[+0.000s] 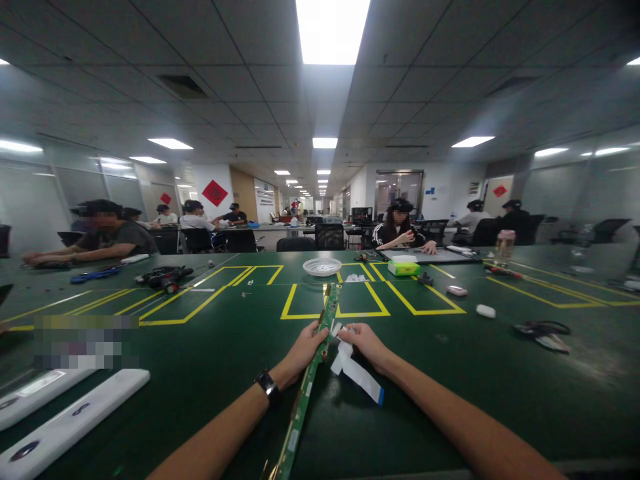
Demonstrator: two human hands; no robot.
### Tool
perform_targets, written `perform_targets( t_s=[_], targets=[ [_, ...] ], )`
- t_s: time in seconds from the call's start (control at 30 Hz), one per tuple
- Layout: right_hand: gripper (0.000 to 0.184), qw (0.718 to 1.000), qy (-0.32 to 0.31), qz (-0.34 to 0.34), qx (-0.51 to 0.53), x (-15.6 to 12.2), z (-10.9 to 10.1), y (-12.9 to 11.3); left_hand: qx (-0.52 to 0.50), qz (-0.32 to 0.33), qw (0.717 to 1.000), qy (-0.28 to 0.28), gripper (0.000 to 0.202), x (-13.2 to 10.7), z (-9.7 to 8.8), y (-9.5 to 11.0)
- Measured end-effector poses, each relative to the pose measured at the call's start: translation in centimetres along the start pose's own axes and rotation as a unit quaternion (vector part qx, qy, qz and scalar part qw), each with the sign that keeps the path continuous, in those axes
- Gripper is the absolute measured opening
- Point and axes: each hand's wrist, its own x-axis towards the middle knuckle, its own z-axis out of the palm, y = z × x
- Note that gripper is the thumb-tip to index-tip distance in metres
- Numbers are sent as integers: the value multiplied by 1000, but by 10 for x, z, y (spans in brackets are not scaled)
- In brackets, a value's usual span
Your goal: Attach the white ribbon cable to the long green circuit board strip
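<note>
A long, narrow green circuit board (303,405) runs from the bottom of the view up past my hands, tilted a little to the right. My left hand (306,347) is closed around it, thumb on top near its upper part. Just right of the board, my right hand (364,341) pinches a white flat ribbon cable (361,379) with a blue end. The cable hangs down and to the right, with a bend near the fingers. Whether its upper end is joined to the board cannot be made out.
Yellow tape (334,317) marks rectangles on the green table (440,400). Beyond the board stand a white basket (322,267) and a green tissue pack (403,268). Long white casings (75,423) lie at left, dark tools (165,277) further off. A person (400,230) sits opposite.
</note>
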Motion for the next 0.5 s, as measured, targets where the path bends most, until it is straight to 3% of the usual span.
perform_targets(
  t_s=[0.4, 0.5],
  targets=[
    [34, 1000, 13, -15, 20, 2, 0, 5, 12, 6, 1000, -20, 49, 0, 1, -5],
    [34, 999, 20, -6, 26, 2, 0, 4, 39, 12, 998, -50, 50, -5, 2, 0]
  ],
)
